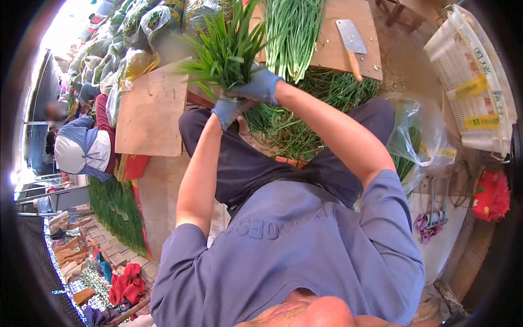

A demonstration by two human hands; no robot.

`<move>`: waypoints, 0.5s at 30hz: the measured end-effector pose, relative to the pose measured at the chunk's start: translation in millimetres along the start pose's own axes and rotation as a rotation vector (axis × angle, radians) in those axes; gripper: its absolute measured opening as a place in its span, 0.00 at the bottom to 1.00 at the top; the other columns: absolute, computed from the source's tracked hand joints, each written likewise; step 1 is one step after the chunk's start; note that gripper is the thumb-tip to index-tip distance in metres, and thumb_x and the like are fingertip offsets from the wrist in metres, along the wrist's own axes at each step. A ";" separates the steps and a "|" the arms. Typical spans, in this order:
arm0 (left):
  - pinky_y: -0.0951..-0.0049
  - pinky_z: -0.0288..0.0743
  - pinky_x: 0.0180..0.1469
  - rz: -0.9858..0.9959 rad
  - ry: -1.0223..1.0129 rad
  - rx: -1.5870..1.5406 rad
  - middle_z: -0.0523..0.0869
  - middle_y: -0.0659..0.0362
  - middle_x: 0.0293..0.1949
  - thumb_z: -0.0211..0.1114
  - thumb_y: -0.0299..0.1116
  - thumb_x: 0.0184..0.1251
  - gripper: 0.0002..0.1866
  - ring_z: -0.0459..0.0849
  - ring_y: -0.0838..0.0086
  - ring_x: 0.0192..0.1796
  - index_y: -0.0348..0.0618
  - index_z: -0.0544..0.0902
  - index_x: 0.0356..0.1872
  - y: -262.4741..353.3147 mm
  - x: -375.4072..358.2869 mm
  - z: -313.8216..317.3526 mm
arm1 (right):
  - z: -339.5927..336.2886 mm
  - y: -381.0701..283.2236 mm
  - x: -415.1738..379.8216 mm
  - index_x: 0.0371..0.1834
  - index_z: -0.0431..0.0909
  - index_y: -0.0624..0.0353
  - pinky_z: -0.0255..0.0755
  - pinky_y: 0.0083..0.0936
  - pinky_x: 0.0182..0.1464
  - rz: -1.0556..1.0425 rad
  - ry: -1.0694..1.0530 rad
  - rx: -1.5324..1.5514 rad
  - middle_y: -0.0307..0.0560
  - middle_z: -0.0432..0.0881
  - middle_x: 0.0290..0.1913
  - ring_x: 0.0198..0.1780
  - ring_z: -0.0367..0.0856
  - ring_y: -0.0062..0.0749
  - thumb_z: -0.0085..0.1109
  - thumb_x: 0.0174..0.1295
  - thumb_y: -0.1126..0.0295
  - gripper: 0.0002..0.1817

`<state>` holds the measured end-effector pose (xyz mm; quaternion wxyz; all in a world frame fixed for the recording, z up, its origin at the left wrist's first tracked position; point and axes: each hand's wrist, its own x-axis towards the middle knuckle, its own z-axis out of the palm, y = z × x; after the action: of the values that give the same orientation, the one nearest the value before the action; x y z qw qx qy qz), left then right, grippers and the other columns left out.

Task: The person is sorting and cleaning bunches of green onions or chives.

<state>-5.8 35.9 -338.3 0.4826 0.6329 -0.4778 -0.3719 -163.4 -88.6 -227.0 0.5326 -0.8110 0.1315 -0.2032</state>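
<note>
Both of my hands wear blue-grey gloves and are wrapped round the lower end of a bundle of green leaves (229, 52). My left hand (225, 110) is at the bottom of the bundle, and my right hand (258, 87) grips it just above and to the right. The leaf tips fan upward, away from me. Right of the bundle, long green stalks (294, 38) lie on a wooden board (332, 57). A cleaver (352, 46) with a wooden handle rests on the same board. Loose greens (305, 128) are heaped between my legs.
A second board (150, 111) stands at the left, near a person (81, 144) bent over. Filled plastic bags (133, 27) crowd the upper left. At the right are a clear bag (417, 131) and a printed white sack (474, 82). Grass-like greens (117, 210) lie lower left.
</note>
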 end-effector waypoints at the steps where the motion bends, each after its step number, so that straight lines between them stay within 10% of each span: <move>1: 0.70 0.79 0.52 -0.006 -0.005 -0.027 0.83 0.58 0.53 0.72 0.24 0.60 0.20 0.82 0.72 0.52 0.40 0.79 0.54 30.7 -3.9 2.5 | -0.3 1.0 1.4 0.56 0.82 0.51 0.72 0.36 0.60 0.003 -0.044 0.061 0.58 0.84 0.52 0.54 0.82 0.49 0.67 0.51 0.46 0.31; 6: 0.70 0.80 0.50 0.029 0.133 -0.275 0.84 0.58 0.49 0.72 0.19 0.56 0.19 0.84 0.72 0.47 0.39 0.81 0.51 90.4 -10.3 7.6 | 9.3 -14.2 5.3 0.56 0.82 0.49 0.71 0.36 0.60 -0.138 0.061 0.261 0.53 0.83 0.56 0.56 0.80 0.49 0.62 0.58 0.48 0.26; 10: 0.69 0.81 0.50 0.072 0.146 -0.454 0.83 0.56 0.50 0.68 0.19 0.61 0.17 0.83 0.71 0.48 0.38 0.80 0.52 54.7 -5.4 -4.4 | 6.3 -18.5 11.8 0.57 0.82 0.46 0.70 0.39 0.61 -0.152 0.017 -0.199 0.53 0.83 0.54 0.57 0.78 0.52 0.57 0.58 0.38 0.31; 15: 0.68 0.81 0.51 -0.119 0.126 -0.721 0.83 0.56 0.51 0.69 0.24 0.64 0.18 0.83 0.71 0.49 0.39 0.79 0.55 33.8 8.4 -39.6 | -17.9 -15.5 -1.3 0.60 0.79 0.53 0.71 0.33 0.60 -0.208 -0.111 -0.179 0.53 0.80 0.59 0.59 0.78 0.45 0.67 0.60 0.53 0.26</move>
<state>25.0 35.3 -295.5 0.6807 0.4705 -0.2479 -0.5038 -173.0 -96.4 -206.7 0.4405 -0.8746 0.0347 -0.1997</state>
